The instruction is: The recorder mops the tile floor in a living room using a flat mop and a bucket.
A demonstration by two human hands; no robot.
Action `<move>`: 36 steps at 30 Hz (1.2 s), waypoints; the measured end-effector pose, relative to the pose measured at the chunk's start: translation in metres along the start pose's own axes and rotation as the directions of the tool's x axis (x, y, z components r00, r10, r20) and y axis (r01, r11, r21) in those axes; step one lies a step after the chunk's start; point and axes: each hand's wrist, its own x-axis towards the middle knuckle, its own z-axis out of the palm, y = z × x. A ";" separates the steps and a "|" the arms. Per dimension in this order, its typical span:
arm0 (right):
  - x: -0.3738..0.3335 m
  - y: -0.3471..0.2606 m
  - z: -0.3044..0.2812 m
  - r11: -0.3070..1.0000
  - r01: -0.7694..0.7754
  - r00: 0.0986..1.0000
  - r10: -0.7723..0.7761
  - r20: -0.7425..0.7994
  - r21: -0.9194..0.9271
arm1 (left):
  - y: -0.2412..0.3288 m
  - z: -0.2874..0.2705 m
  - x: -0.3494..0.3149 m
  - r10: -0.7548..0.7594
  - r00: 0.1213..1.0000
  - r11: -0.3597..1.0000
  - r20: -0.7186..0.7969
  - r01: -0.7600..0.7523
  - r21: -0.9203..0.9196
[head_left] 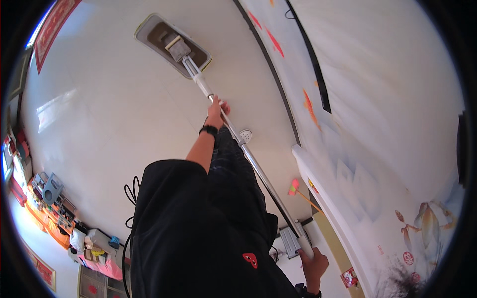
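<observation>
A sponge mop with a long silver pole [266, 181] slants across the middle, from the far left to the near right. Its squeeze head [179, 48] is inside a grey rectangular bucket [145, 31] holding dark, murky water; the sponge itself is hidden. Partway up the pole, my left hand [216, 114] is closed round it, with a black band on the wrist. At the near end, my right hand [315, 265] grips the white handle tip [305, 247].
Pale tiled floor [109, 104] surrounds the bucket. A white wall panel with painted fish [309, 107] runs along the right. A pink-headed tool [294, 186] with a wooden stick leans near it. Cluttered goods [52, 188] line the left side. A black cable [130, 193] hangs beside me.
</observation>
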 end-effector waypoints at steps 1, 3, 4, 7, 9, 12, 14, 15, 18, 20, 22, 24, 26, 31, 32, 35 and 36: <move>0.002 -0.002 0.009 1.000 0.009 1.000 -0.009 0.007 -0.017 | -0.014 -0.006 -0.007 -0.046 0.999 0.997 0.005 0.046 -0.064; 0.004 0.014 0.038 0.998 0.062 0.998 -0.062 0.015 -0.010 | -0.044 -0.026 -0.019 -0.111 0.985 0.985 0.132 0.127 -0.115; 0.006 0.024 0.052 0.998 0.062 0.998 -0.062 0.000 0.009 | -0.056 -0.030 -0.023 -0.042 0.996 0.994 0.081 0.050 -0.095; 0.011 0.058 0.107 0.911 -0.027 0.922 -0.136 0.362 0.411 | -0.069 -0.045 -0.036 0.041 0.999 0.972 -0.008 -0.038 0.232; 0.010 0.078 0.156 0.819 -0.186 0.845 -0.149 0.513 0.543 | -0.074 -0.057 -0.043 0.093 0.996 0.899 -0.014 -0.078 0.430; 0.014 0.079 0.177 0.671 -0.395 0.658 -0.270 0.703 0.628 | -0.087 -0.071 -0.052 0.055 0.998 0.917 -0.013 -0.045 0.397; 0.026 0.075 0.180 0.631 -0.429 0.602 -0.334 0.725 0.647 | -0.087 -0.072 -0.044 0.093 0.996 0.901 0.001 -0.085 0.426; 0.033 0.077 0.189 0.621 -0.464 0.525 -0.381 0.761 0.632 | -0.093 -0.075 -0.041 0.106 0.994 0.883 0.008 -0.098 0.459; 0.060 0.074 0.208 0.592 -0.481 0.418 -0.494 0.762 0.647 | -0.080 -0.088 -0.019 0.269 0.963 0.703 -0.017 -0.184 0.687; 0.084 0.071 0.221 0.619 -0.346 0.439 -0.558 0.704 0.705 | -0.074 -0.092 -0.009 0.268 0.964 0.765 0.010 -0.218 0.606; 0.103 0.087 0.253 0.567 -0.442 0.448 -0.532 0.719 0.695 | -0.096 -0.054 -0.053 0.170 0.985 0.788 -0.011 -0.130 0.602; 0.127 0.087 0.264 0.630 -0.397 0.539 -0.429 0.725 0.668 | -0.095 -0.063 -0.060 0.206 0.957 0.627 0.206 -0.290 0.723; 0.162 0.103 0.309 0.714 -0.274 0.651 -0.355 0.670 0.644 | -0.106 -0.063 -0.072 0.143 0.927 0.458 0.346 -0.372 0.808; 0.221 0.105 0.342 0.838 -0.242 0.770 -0.140 0.623 0.488 | -0.142 -0.084 -0.111 0.158 0.876 0.005 0.456 -0.462 0.887; 0.226 0.096 0.336 0.832 -0.217 0.778 -0.168 0.606 0.510 | -0.144 -0.096 -0.110 0.202 0.843 -0.067 0.499 -0.497 0.865; 0.229 0.089 0.325 0.919 0.086 0.878 -0.253 0.407 0.385 | -0.140 -0.109 -0.116 -0.009 0.921 -0.086 0.389 -0.388 0.918; 0.232 0.092 0.334 0.921 0.093 0.917 -0.227 0.328 0.378 | -0.139 -0.092 -0.124 -0.013 0.914 -0.099 0.404 -0.404 0.910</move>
